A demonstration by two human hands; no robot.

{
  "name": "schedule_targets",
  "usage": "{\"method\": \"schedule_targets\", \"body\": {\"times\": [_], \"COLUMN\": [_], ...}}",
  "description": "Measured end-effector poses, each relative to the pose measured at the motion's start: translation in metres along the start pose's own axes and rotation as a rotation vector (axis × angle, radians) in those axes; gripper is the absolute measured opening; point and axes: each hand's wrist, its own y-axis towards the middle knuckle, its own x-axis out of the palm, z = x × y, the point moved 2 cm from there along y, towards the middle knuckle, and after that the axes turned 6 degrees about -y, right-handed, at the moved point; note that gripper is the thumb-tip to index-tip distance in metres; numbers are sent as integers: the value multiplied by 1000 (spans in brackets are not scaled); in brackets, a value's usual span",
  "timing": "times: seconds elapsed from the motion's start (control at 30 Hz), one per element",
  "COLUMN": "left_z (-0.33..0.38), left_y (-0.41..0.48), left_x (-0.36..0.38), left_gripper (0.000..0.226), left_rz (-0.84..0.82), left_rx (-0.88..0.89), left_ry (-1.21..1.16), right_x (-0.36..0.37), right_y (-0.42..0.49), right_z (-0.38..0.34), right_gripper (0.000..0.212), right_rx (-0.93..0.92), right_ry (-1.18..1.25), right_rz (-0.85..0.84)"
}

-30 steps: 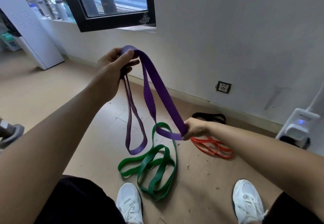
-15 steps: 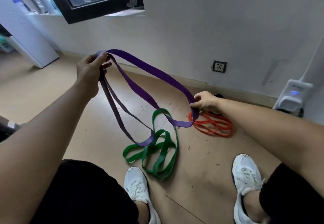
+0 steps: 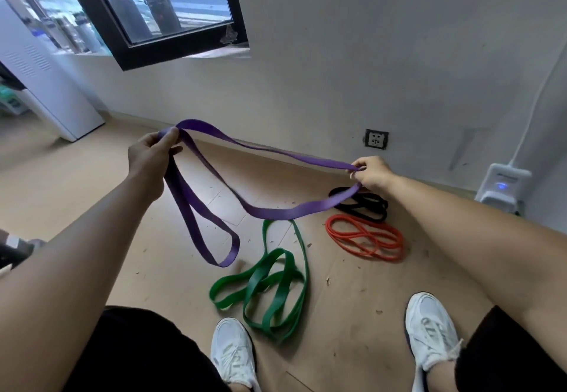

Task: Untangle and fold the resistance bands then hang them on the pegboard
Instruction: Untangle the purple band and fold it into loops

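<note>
A: Which step is in hand?
B: Untangling and folding, I'd judge. Nearest, the green band (image 3: 270,287) lies in loose loops on the floor (image 3: 76,183), just ahead of the shoes (image 3: 234,351). Above it the purple band (image 3: 276,212) is held in the air by both hands.
A: And each grip?
B: The left hand (image 3: 150,158), up and left of the green band, has its grip closed round one bend of the purple band, with a loop dangling below. The right hand (image 3: 371,174), up and right, pinches the other bend between thumb and fingers.
A: The next move?
B: Probably bringing the two bends together to double the band, strands flat and untwisted. No pegboard shows, so hanging looks some way off.
A: The room?
B: Right of the green band and farther off lies the red band (image 3: 365,238), with the black band (image 3: 362,203) just behind it, both coiled. The floor is pale, with scattered scraps. Farther back are a socket (image 3: 376,139) low in the grey wall and a dark-framed window (image 3: 171,8) up left.
</note>
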Motion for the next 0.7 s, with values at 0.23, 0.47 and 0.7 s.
{"method": "schedule_targets", "body": {"times": [0.23,0.47,0.7], "left_z": [-1,15,35], "left_y": [-2,-12,-31], "left_x": [-5,18,60], "left_gripper": [23,7,11], "left_rz": [-86,-278,-515], "left_rx": [-9,76,194], "left_ry": [14,23,5], "right_x": [-14,8,12], "right_y": [-7,-3,-15], "right_z": [18,15,-55], "right_gripper": [24,36,29], "right_rx": [53,-103,-214], "right_ry": [42,-303,23], "right_rz": [-472,-418,-365]}}
